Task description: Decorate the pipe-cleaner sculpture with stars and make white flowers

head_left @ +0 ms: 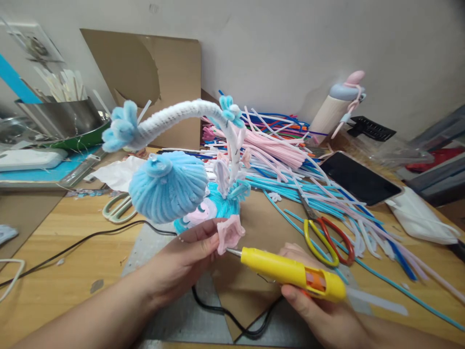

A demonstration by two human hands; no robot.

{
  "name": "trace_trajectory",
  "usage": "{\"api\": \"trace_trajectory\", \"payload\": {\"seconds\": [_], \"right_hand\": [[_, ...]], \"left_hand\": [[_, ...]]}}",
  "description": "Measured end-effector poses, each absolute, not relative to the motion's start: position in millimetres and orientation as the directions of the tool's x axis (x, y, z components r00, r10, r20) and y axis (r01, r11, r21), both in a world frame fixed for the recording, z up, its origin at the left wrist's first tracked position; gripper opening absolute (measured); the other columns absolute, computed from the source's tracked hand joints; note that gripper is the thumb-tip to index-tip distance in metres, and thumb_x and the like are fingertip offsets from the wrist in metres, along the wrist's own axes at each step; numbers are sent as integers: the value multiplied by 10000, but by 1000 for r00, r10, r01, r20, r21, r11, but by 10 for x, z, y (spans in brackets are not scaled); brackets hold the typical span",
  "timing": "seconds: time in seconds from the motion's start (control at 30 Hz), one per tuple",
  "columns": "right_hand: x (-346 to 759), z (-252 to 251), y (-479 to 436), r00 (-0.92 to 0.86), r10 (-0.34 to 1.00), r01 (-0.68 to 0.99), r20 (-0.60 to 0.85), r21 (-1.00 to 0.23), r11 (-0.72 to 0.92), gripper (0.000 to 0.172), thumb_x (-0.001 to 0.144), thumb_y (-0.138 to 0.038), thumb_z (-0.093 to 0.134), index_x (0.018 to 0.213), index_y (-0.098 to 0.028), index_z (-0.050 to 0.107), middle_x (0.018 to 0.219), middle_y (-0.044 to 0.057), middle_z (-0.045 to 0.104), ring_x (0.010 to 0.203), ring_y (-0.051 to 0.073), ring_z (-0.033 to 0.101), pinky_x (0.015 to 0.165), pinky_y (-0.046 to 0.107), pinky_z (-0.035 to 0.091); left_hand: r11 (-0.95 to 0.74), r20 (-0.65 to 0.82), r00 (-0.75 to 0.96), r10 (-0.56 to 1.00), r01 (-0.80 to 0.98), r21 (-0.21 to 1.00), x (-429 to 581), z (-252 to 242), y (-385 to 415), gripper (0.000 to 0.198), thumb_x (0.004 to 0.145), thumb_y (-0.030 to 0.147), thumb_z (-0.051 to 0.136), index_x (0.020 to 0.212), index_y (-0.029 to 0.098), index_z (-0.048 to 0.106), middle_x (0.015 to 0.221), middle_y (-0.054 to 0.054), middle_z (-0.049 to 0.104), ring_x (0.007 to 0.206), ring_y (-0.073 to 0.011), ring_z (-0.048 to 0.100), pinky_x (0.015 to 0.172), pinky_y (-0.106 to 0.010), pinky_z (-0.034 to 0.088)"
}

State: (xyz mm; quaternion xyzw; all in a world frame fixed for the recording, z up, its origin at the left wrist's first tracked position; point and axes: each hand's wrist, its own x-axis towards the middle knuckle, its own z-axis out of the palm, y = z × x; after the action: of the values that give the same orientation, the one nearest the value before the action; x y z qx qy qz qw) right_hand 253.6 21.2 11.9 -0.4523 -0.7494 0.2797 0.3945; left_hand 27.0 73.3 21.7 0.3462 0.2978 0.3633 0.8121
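Note:
Between the thumb and fingers of my left hand (189,254) is a small pink pipe-cleaner flower (230,233), its cup facing right. My right hand (308,303) is wrapped round a yellow hot glue gun (279,266) with a translucent glue stick (378,301) sticking out of its back. The metal nozzle meets the flower's lower edge or sits very close to it. Just behind stands a pipe-cleaner lamp: a white curved stem (181,115) with light blue flowers, a blue ribbed shade (169,186) and a turquoise base (228,206), partly hidden by my left hand.
Bundles of pipe cleaners (276,150) spread across the back right. Red-and-yellow scissors (327,242), a phone (359,177) and a bottle (332,109) are on the right. Pale-handled scissors (118,208) lie left. A black cord (232,312) loops over cardboard (250,295) below my hands.

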Motion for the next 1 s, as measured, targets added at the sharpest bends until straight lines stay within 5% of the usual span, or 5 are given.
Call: {"api": "trace_trajectory", "payload": {"seconds": [1.0], "right_hand": [[2563,49,190,-195,909,488,369,-767,416,136,874,-312,520,763,-256,574,653,1,563,636,188,576,614,304,499]], "left_hand": [[483,-256,600,758,-253,838,336,213,719,300,840,330,602,1083,159,638,1044,-74,597,997,-199,505,887,-294,323]]}}
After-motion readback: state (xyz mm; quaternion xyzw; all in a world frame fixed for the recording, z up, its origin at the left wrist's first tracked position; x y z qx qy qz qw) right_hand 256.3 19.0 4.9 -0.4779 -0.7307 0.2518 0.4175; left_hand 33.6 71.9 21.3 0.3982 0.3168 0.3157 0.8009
